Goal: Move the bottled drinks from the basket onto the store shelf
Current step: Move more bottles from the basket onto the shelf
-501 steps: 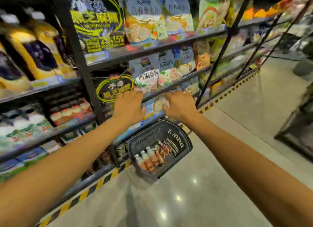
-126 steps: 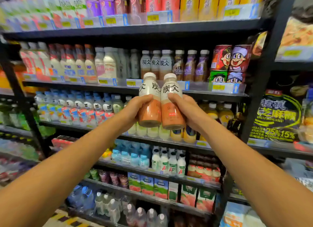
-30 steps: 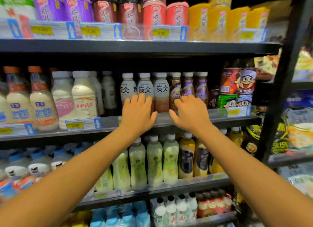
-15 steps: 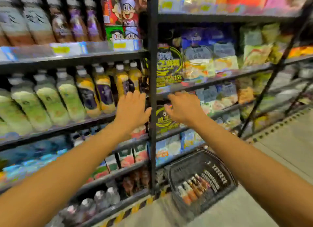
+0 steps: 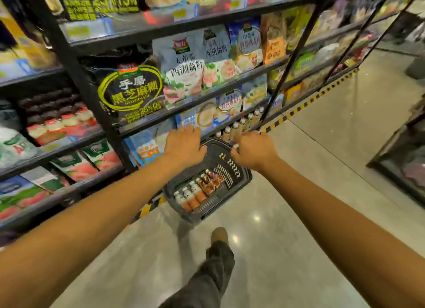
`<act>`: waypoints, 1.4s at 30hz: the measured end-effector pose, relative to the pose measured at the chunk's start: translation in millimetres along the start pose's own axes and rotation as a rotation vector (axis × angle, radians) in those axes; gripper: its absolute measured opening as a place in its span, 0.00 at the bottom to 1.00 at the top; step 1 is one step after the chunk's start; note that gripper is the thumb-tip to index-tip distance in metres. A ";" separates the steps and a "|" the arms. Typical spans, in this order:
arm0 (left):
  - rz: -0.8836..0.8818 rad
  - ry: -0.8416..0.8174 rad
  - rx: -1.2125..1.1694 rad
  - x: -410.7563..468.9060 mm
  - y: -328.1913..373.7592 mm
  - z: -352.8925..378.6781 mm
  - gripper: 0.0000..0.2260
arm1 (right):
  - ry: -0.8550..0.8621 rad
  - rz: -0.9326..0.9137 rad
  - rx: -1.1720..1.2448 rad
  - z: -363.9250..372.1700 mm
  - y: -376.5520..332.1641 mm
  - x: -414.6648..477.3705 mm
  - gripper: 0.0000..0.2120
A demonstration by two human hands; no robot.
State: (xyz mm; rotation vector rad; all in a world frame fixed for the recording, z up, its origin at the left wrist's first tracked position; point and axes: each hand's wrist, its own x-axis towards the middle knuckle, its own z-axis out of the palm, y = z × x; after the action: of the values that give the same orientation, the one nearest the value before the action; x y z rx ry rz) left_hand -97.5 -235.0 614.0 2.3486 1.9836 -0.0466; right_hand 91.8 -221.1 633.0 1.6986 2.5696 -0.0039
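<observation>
A black plastic basket (image 5: pixel 239 181) stands on the floor against the base of the shelving. Several bottled drinks (image 5: pixel 195 191) with white caps lie side by side in it, some orange-brown, some darker. My left hand (image 5: pixel 184 144) and my right hand (image 5: pixel 253 150) are stretched out side by side above the basket's far rim, backs up. Neither hand holds anything. The left fingers look relaxed; the right fingertips are curled down out of sight.
Black store shelves (image 5: pixel 207 96) on the left carry bagged powders and small jars. A row of small bottles (image 5: pixel 239 126) stands on a low shelf behind the basket. A yellow-black strip (image 5: pixel 299 108) edges the shelf base. My leg and shoe (image 5: pixel 218 250) step over polished floor.
The view has swung from the drinks shelf down and right to the basket. Both empty hands have dropped from shelf height to just above the basket, and my leg has stepped forward.
</observation>
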 end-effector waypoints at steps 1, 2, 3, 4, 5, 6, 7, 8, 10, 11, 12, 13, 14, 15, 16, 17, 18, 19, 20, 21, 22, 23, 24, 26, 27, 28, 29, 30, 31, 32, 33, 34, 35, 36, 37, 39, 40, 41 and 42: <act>0.002 -0.019 -0.002 19.3 5.9 10.5 0.24 | -0.028 0.001 0.007 11.3 11.7 9.2 0.19; 0.005 -0.037 -0.008 38.1 12.0 21.4 0.25 | -0.054 0.000 0.013 24.1 23.5 19.7 0.19; 0.001 -0.052 -0.015 56.1 17.3 33.2 0.25 | -0.082 -0.003 0.014 36.0 34.3 31.4 0.18; -0.010 -0.068 -0.026 74.4 22.2 44.3 0.25 | -0.111 -0.011 0.009 47.2 45.0 44.4 0.18; -0.022 -0.091 -0.040 92.6 25.4 56.3 0.24 | -0.147 -0.023 0.000 58.1 54.7 58.3 0.17; -0.036 -0.121 -0.064 108.7 27.5 66.8 0.23 | -0.186 -0.038 -0.007 68.1 63.4 72.0 0.18; -0.053 -0.149 -0.090 123.6 27.8 77.9 0.22 | -0.227 -0.055 -0.011 77.1 70.2 84.2 0.19; -0.073 -0.177 -0.110 137.0 26.7 88.8 0.22 | -0.264 -0.073 -0.014 87.0 76.4 97.3 0.21; -0.116 -0.248 -0.117 160.1 21.9 110.4 0.21 | -0.342 -0.107 -0.004 107.3 86.1 122.2 0.22; -0.137 -0.272 -0.113 169.5 19.2 121.8 0.21 | -0.370 -0.124 0.006 118.5 89.8 133.6 0.21; -0.162 -0.284 -0.119 176.9 17.0 133.9 0.21 | -0.383 -0.143 0.019 131.6 93.0 144.2 0.21; -0.187 -0.289 -0.134 184.0 15.3 147.9 0.20 | -0.396 -0.159 0.037 146.2 95.6 154.4 0.20; -0.210 -0.298 -0.151 191.1 14.0 162.4 0.18 | -0.404 -0.173 0.054 162.1 98.2 164.1 0.20; -0.231 -0.320 -0.157 197.9 12.7 179.7 0.18 | -0.423 -0.182 0.064 180.1 100.2 173.6 0.19; -0.255 -0.354 -0.159 204.4 12.6 199.5 0.20 | -0.449 -0.187 0.074 200.9 102.3 182.8 0.19; -0.276 -0.384 -0.157 210.6 13.2 222.3 0.23 | -0.479 -0.194 0.080 223.3 104.5 191.5 0.19; -0.292 -0.406 -0.152 216.2 15.4 248.5 0.25 | -0.506 -0.204 0.085 248.0 107.4 199.4 0.20; -0.309 -0.430 -0.148 221.8 18.4 277.4 0.26 | -0.526 -0.219 0.085 273.3 110.9 207.8 0.21; -0.333 -0.457 -0.158 227.1 22.3 306.3 0.26 | -0.542 -0.231 0.084 300.0 114.7 215.8 0.21; -0.357 -0.484 -0.175 230.3 26.8 338.4 0.26 | -0.557 -0.236 0.084 326.9 118.6 222.8 0.22; -0.381 -0.486 -0.196 233.8 31.0 369.3 0.24 | -0.570 -0.233 0.090 355.4 122.5 229.9 0.22; -0.393 -0.492 -0.211 238.8 34.7 400.3 0.23 | -0.586 -0.216 0.101 385.2 126.3 237.2 0.22; -0.403 -0.504 -0.225 243.7 38.7 429.4 0.22 | -0.610 -0.193 0.108 414.8 130.3 243.7 0.22; -0.428 -0.537 -0.252 257.0 47.4 486.6 0.22 | -0.654 -0.164 0.104 477.3 135.9 257.0 0.22; -0.440 -0.539 -0.269 263.5 52.0 513.0 0.21 | -0.660 -0.156 0.105 505.7 138.3 262.5 0.22; -0.452 -0.534 -0.282 270.3 55.7 540.3 0.20 | -0.653 -0.152 0.109 533.9 139.5 268.0 0.21; -0.457 -0.529 -0.291 276.3 58.5 566.2 0.20 | -0.646 -0.146 0.113 559.9 140.3 273.0 0.21; -0.460 -0.520 -0.293 282.5 60.2 588.3 0.21 | -0.643 -0.136 0.114 584.8 140.9 277.5 0.20; -0.458 -0.520 -0.290 287.1 59.7 611.7 0.22 | -0.642 -0.122 0.115 607.8 141.2 281.7 0.19; -0.462 -0.514 -0.290 291.9 58.9 630.3 0.23 | -0.643 -0.102 0.121 629.2 141.3 284.7 0.18; -0.468 -0.514 -0.292 296.1 57.6 648.7 0.24 | -0.648 -0.080 0.132 649.2 141.0 287.5 0.18; -0.472 -0.509 -0.295 300.6 55.3 664.2 0.24 | -0.653 -0.055 0.149 667.8 139.8 291.2 0.18; -0.476 -0.513 -0.305 305.6 52.7 678.0 0.24 | -0.659 -0.024 0.168 683.5 137.6 294.8 0.19; -0.481 -0.520 -0.323 310.8 50.0 689.7 0.24 | -0.660 0.011 0.184 697.7 135.7 299.5 0.19; -0.485 -0.518 -0.342 315.2 46.8 700.3 0.25 | -0.649 0.045 0.197 710.1 133.6 304.3 0.20; -0.478 -0.490 -0.352 322.8 39.9 720.1 0.26 | -0.596 0.075 0.214 733.5 131.7 315.2 0.22; -0.472 -0.471 -0.348 325.8 36.5 729.1 0.26 | -0.571 0.068 0.213 743.9 131.7 320.7 0.23; -0.472 -0.451 -0.342 328.4 33.3 737.4 0.27 | -0.558 0.065 0.209 753.2 132.0 325.6 0.25; -0.479 -0.434 -0.331 330.8 30.3 744.6 0.27 | -0.558 0.077 0.203 762.2 132.2 329.8 0.25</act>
State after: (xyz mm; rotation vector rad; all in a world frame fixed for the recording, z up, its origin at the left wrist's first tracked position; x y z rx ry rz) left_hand 3.0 32.7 -149.6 1.4792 2.0746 -0.2134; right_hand 122.4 106.5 -141.0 1.5652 2.1416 -0.6554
